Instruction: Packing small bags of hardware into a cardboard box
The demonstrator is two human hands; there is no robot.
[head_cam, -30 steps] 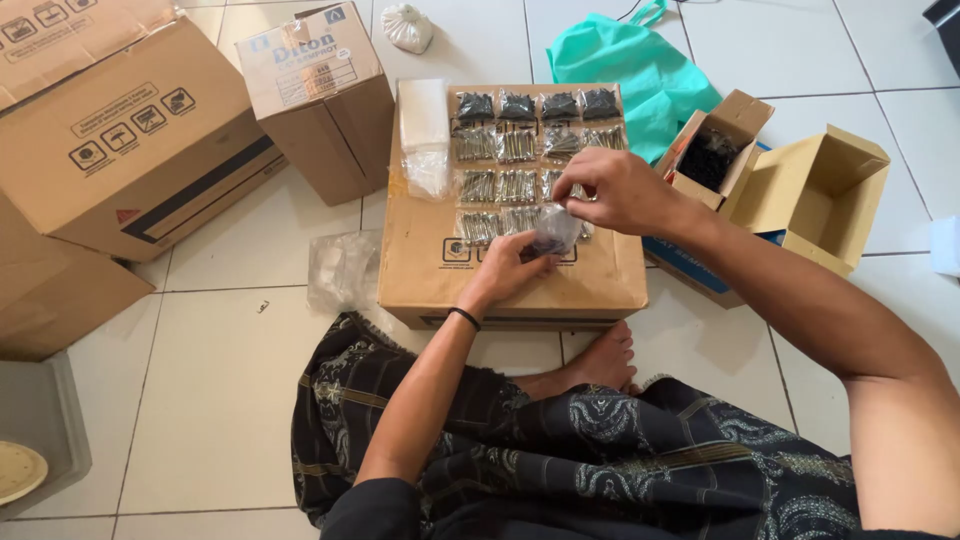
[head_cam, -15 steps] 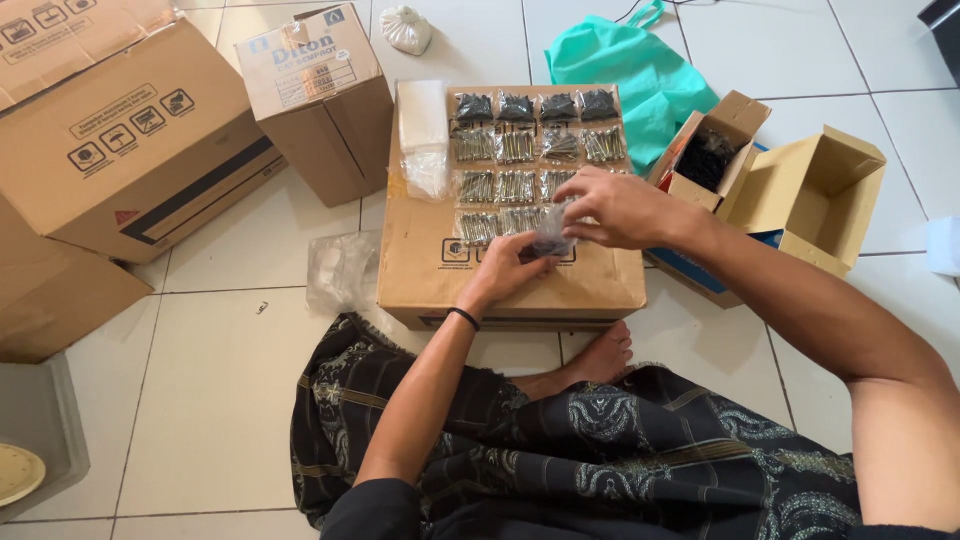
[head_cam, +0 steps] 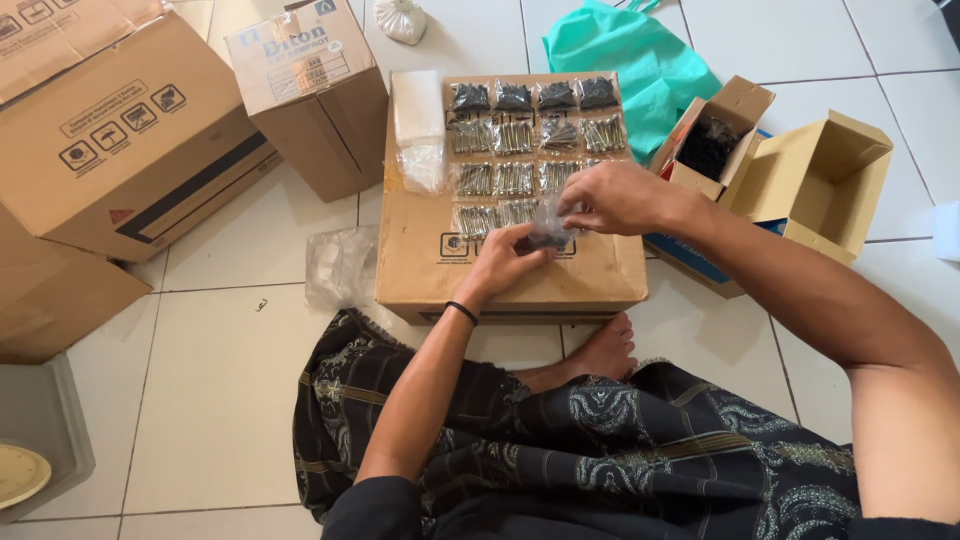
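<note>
left of the grip, a stack of empty clear bags [head_cam: 418, 125] lies on the cardboard box [head_cam: 500, 270]. the left hand [head_cam: 505, 262] and right hand [head_cam: 610, 197] together pinch a small clear packet [head_cam: 548, 232] over the box top. just beyond it, about a dozen filled screw packets [head_cam: 515, 135] sit in rows, so packing looks well underway. right of the grip, a small open carton [head_cam: 712, 148] holds dark loose pieces; another [head_cam: 820, 180] looks empty.

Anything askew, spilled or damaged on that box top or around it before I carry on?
Nothing stands out. The small packets lie in tidy rows on the cardboard box, with no loose pieces beside them. Both hands, left hand and right hand, hold one clear bag over the box. A crumpled plastic bag lies on the floor.
</note>
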